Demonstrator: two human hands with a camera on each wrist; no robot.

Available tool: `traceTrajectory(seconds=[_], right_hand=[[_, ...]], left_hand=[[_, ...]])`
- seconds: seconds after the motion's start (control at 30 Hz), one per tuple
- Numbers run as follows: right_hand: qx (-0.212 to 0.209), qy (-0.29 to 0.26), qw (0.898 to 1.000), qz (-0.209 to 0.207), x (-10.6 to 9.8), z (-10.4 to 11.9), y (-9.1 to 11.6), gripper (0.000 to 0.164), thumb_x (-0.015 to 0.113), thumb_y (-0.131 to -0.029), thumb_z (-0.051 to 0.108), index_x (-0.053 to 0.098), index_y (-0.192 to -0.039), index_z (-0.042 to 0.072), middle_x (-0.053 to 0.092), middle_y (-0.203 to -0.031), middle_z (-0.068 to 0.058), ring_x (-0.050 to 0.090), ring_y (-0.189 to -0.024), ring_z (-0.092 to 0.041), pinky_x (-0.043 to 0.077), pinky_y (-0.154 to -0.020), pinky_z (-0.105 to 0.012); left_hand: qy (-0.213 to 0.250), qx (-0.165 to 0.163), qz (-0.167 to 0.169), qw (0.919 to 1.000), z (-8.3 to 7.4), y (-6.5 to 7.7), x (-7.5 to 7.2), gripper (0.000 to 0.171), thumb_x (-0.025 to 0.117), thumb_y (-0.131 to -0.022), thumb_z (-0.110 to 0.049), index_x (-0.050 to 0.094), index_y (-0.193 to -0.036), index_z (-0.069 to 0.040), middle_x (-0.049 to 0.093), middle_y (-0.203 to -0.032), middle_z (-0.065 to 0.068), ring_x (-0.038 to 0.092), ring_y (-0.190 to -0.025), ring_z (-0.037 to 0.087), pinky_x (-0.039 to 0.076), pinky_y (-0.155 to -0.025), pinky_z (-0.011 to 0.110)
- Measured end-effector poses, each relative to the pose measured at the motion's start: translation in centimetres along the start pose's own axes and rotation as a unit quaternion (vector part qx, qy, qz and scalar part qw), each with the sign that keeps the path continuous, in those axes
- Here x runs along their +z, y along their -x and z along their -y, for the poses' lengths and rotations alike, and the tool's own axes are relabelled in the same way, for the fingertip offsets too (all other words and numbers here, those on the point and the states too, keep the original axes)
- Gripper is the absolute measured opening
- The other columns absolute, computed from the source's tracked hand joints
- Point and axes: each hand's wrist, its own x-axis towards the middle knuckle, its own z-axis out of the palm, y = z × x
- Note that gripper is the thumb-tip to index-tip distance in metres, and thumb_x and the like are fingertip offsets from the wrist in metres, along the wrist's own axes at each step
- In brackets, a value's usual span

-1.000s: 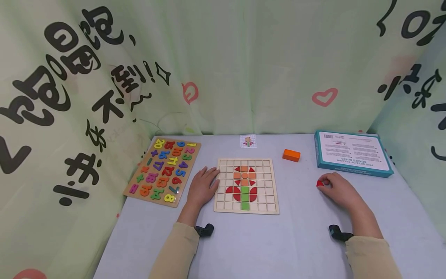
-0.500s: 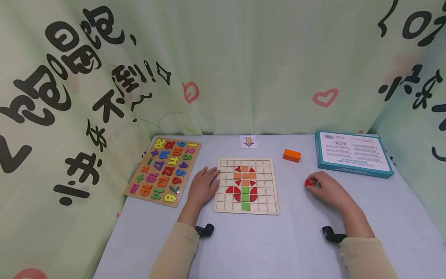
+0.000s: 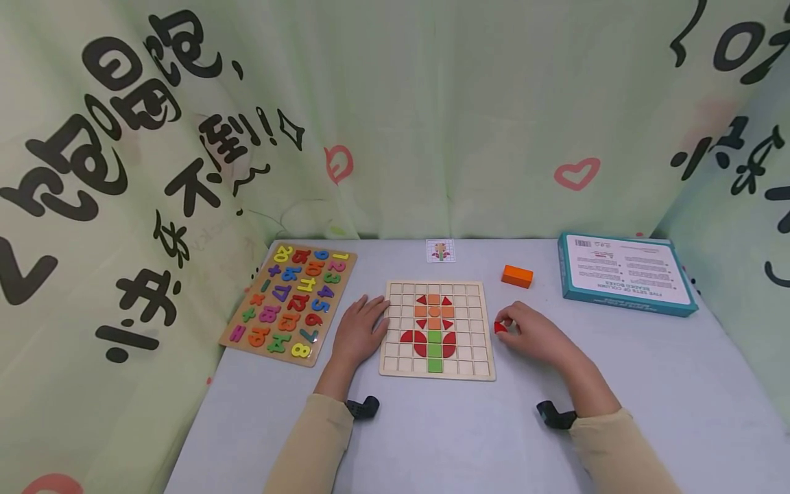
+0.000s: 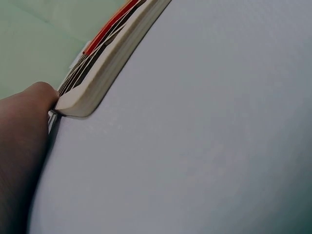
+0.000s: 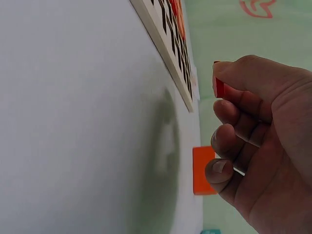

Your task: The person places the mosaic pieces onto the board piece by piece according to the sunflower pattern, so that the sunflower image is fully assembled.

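Note:
Between thumb and fingertips my right hand [image 3: 532,333] pinches a small red puzzle piece [image 5: 219,84], raised above the table just off the right edge of the grid board [image 3: 473,343]. Its full outline is hidden by the fingers. The pale wooden board carries a flower-like pattern: orange pieces [image 3: 435,300] with red triangles around them, a green stem [image 3: 435,350] and rounded red leaves [image 3: 449,344]. My left hand [image 3: 360,331] rests at the board's left edge with its fingers extended; in the left wrist view its thumb [image 4: 41,95] touches the board's corner.
A small pattern card [image 3: 440,250] lies behind the board. To its right are an orange block [image 3: 517,276] and a teal box [image 3: 628,273]. A number puzzle board [image 3: 286,305] lies at the left. A curtain [image 3: 494,137] hangs behind the table.
My right hand has moved left with the red piece, from in front of the teal box to beside the grid board. The left hand has stayed in place.

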Motion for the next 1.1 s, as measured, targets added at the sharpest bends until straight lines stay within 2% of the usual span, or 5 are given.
traceTrajectory(seconds=[0.3, 0.5, 0.73, 1.1], right_hand=[[-0.028, -0.003, 1.0, 0.013, 2.3, 3.1, -1.2, 0.025, 0.072, -0.088, 0.023, 0.064, -0.109, 0.012, 0.058, -0.099, -0.002, 0.054, -0.091, -0.017, 0.056, -0.082, -0.032], [-0.034, -0.005, 0.999, 0.024, 3.2, 4.2, -1.7, 0.024, 0.072, -0.089, 0.025, 0.065, -0.109, 0.013, 0.059, -0.098, 0.0, 0.054, -0.09, -0.016, 0.055, -0.083, -0.033], [-0.033, 0.015, 0.999, 0.023, 3.7, 4.7, -1.8, 0.027, 0.073, -0.089, 0.027, 0.065, -0.11, 0.012, 0.059, -0.096, 0.001, 0.054, -0.088, -0.016, 0.055, -0.083, -0.033], [-0.028, 0.03, 0.999, 0.019, 4.3, 4.5, -2.0, 0.027, 0.074, -0.088, 0.029, 0.065, -0.109, 0.014, 0.055, -0.092, 0.002, 0.052, -0.085, -0.015, 0.048, -0.074, -0.028]], left_hand=[[0.005, 0.002, -0.005, 1.0, -0.1, 0.0, 0.0, 0.05, 0.05, -0.099, -0.049, 0.049, -0.146, -0.031, 0.046, -0.154, -0.008, 0.03, -0.15, 0.023, 0.027, -0.123, 0.046], [0.002, 0.0, -0.003, 1.0, -0.3, -0.1, -0.1, 0.05, 0.049, -0.099, -0.049, 0.048, -0.146, -0.031, 0.045, -0.154, -0.009, 0.03, -0.15, 0.022, 0.027, -0.123, 0.046], [0.003, -0.004, 0.005, 1.0, -0.4, -0.1, -0.1, 0.051, 0.048, -0.099, -0.05, 0.047, -0.147, -0.032, 0.044, -0.155, -0.009, 0.029, -0.151, 0.022, 0.026, -0.123, 0.045], [-0.003, -0.003, 0.007, 1.0, -0.4, 0.0, -0.2, 0.051, 0.048, -0.099, -0.05, 0.047, -0.147, -0.032, 0.044, -0.155, -0.009, 0.029, -0.151, 0.022, 0.026, -0.124, 0.045]])
